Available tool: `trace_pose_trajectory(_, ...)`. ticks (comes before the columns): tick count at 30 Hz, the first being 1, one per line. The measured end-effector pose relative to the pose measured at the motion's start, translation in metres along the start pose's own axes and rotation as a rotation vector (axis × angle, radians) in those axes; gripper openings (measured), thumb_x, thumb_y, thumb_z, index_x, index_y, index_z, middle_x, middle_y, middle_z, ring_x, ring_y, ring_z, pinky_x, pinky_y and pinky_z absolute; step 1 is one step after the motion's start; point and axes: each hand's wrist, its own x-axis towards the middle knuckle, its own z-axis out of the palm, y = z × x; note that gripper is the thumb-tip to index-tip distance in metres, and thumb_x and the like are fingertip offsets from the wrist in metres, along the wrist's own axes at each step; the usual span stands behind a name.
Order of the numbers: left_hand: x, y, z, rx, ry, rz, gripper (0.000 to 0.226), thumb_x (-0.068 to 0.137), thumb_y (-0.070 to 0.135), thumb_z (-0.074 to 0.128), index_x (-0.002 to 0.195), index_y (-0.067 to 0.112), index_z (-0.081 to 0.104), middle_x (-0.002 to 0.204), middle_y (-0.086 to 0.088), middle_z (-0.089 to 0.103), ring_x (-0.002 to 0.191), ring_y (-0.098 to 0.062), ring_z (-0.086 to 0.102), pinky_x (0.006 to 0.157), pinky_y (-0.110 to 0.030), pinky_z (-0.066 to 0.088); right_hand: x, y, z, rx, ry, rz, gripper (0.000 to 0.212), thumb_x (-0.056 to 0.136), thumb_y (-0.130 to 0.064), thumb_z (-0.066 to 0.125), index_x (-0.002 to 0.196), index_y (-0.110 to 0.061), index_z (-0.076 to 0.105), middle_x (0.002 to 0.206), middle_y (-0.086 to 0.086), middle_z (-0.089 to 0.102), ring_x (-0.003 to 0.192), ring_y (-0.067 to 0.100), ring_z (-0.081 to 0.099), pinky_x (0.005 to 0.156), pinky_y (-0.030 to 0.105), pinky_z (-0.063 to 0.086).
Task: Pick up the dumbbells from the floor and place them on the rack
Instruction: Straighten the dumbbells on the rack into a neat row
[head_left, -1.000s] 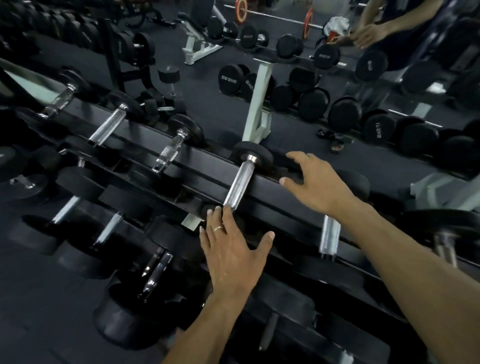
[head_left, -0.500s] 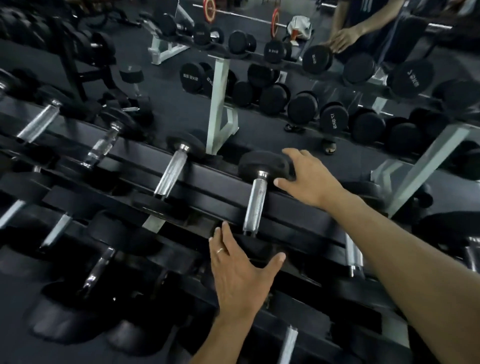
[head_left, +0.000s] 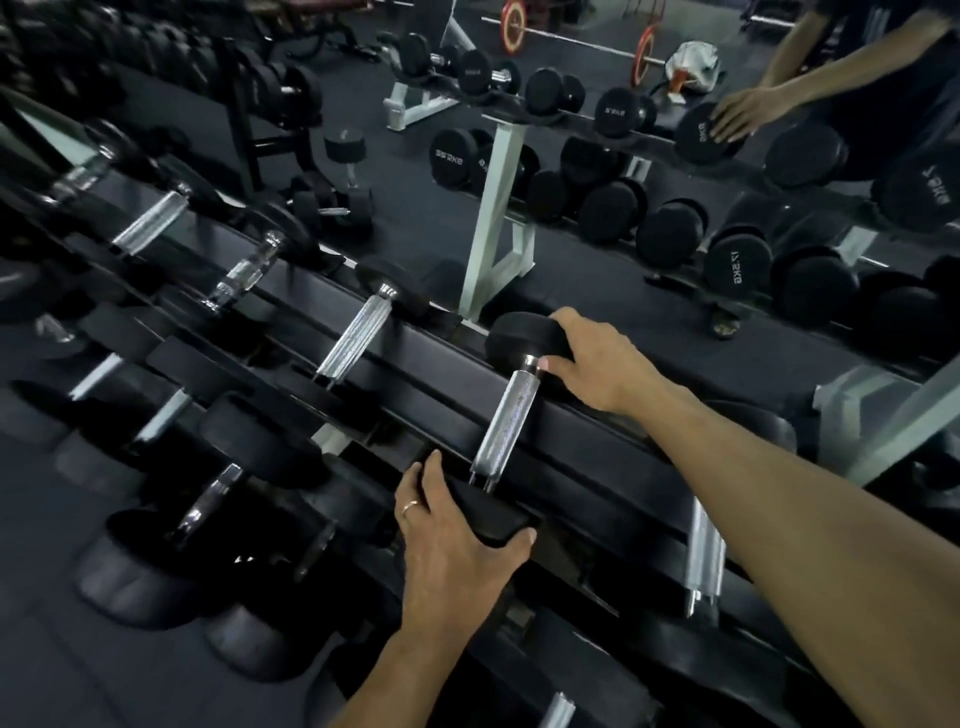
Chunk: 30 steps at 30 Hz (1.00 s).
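Fingers (head_left: 563, 325) of both hands are curling around the dumbbell's (head_left: 506, 415) ends, lying on the rack (head_left: 415, 358) toward one o'clock

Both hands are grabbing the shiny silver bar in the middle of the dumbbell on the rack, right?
Not quite. In the head view, the left hand grips the near black end and the right hand holds the far black end of the dumbbell. Nothing touches the silver bar. It does lie on the rack.

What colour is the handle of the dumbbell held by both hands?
Shiny silver metal handle, between black ends; head view.
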Motion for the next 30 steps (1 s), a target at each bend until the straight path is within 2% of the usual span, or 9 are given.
trace_pose_trajectory(8, 0.005, -0.001, -0.007, -0.002, -0.065, 0.047, 0.115, 0.059, 0.048, 0.084, 0.147, 0.033, 0.011, 0.148, 0.015, 0.005, 0.139, -0.017, 0.020, 0.111, -0.041, 0.035, -0.009, 0.007, 0.002, 0.045, 0.041, 0.040, 0.039, 0.095, -0.031, 0.060, 0.128, -0.018, 0.044, 0.112, 0.007, 0.062, 0.096, 0.029, 0.061, 0.087, 0.046, 0.050)
trace_pose_trajectory(17, 0.009, -0.006, -0.011, -0.037, -0.095, 0.044, 0.114, 0.059, 0.044, 0.087, 0.145, 0.034, 0.012, 0.144, 0.019, 0.006, 0.139, -0.016, 0.022, 0.112, -0.040, 0.035, -0.008, 0.006, 0.005, -0.009, 0.083, 0.038, 0.038, 0.095, -0.032, 0.060, 0.127, -0.017, 0.044, 0.112, 0.008, 0.062, 0.098, 0.032, 0.060, 0.083, 0.041, 0.047)
trace_pose_trajectory(21, 0.010, -0.006, -0.012, -0.039, -0.093, 0.046, 0.114, 0.060, 0.042, 0.087, 0.145, 0.036, 0.012, 0.144, 0.021, 0.005, 0.139, -0.014, 0.021, 0.111, -0.034, 0.033, -0.009, 0.006, 0.004, -0.042, 0.078, 0.032, 0.039, 0.095, -0.031, 0.059, 0.128, -0.014, 0.044, 0.111, 0.009, 0.062, 0.098, 0.032, 0.059, 0.082, 0.039, 0.044)
trace_pose_trajectory(24, 0.011, -0.006, -0.014, -0.016, -0.096, 0.034, 0.116, 0.058, 0.045, 0.087, 0.146, 0.036, 0.011, 0.142, 0.022, 0.007, 0.138, -0.015, 0.023, 0.112, -0.037, 0.035, -0.009, 0.003, 0.005, -0.040, 0.080, 0.034, 0.037, 0.096, -0.028, 0.058, 0.127, -0.013, 0.044, 0.111, 0.009, 0.061, 0.097, 0.029, 0.058, 0.081, 0.038, 0.044)
trace_pose_trajectory(27, 0.011, -0.003, -0.017, 0.017, -0.095, 0.025, 0.119, 0.058, 0.048, 0.086, 0.147, 0.034, 0.009, 0.148, 0.014, 0.008, 0.139, -0.016, 0.022, 0.112, -0.036, 0.034, -0.015, -0.002, 0.002, -0.001, 0.067, 0.055, 0.039, 0.096, -0.027, 0.058, 0.128, -0.012, 0.043, 0.115, 0.010, 0.060, 0.100, 0.029, 0.058, 0.087, 0.043, 0.048)
trace_pose_trajectory(30, 0.006, 0.003, -0.022, 0.053, -0.098, 0.001, 0.122, 0.061, 0.049, 0.085, 0.151, 0.029, 0.004, 0.155, 0.005, 0.005, 0.144, -0.020, 0.016, 0.114, -0.040, 0.031, -0.032, -0.003, -0.004, -0.019, 0.092, 0.057, 0.049, 0.094, -0.028, 0.059, 0.136, -0.010, 0.040, 0.125, 0.013, 0.054, 0.110, 0.032, 0.055, 0.093, 0.044, 0.047)
